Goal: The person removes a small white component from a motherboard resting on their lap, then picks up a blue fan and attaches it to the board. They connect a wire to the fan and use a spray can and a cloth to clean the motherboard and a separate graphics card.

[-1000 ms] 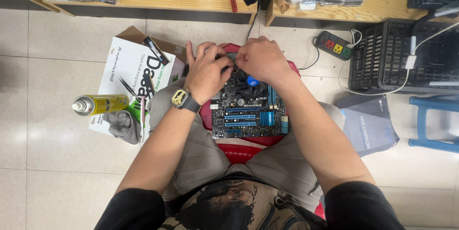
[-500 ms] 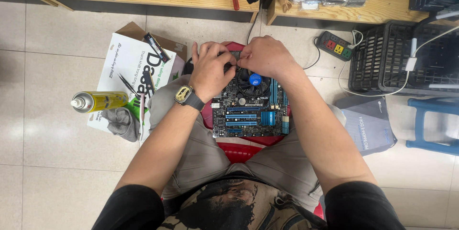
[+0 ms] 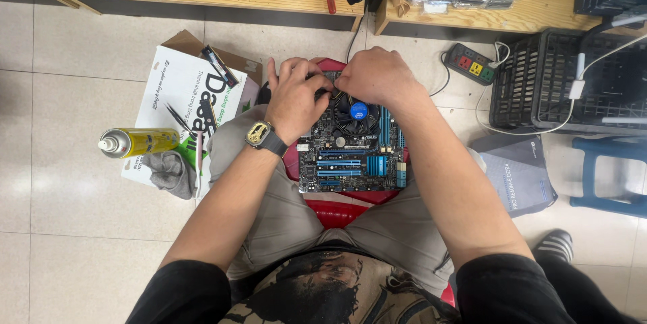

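Fingers of both the left hand and right hand stayed pinched together at the far edge of the motherboard, barely shifted, work on the cooler fan apparently unfinished

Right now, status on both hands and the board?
Left hand and right hand both pinching at the motherboard far edge, beside the cooler fan. Board across the lap. Fingertip grip hidden.

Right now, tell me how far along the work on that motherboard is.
Done: the motherboard lies bare on the red stool, cooler fan seated. In hand: left hand and right hand pinch something at its top edge, hidden. Untouched: the yellow spray can and grey cloth.
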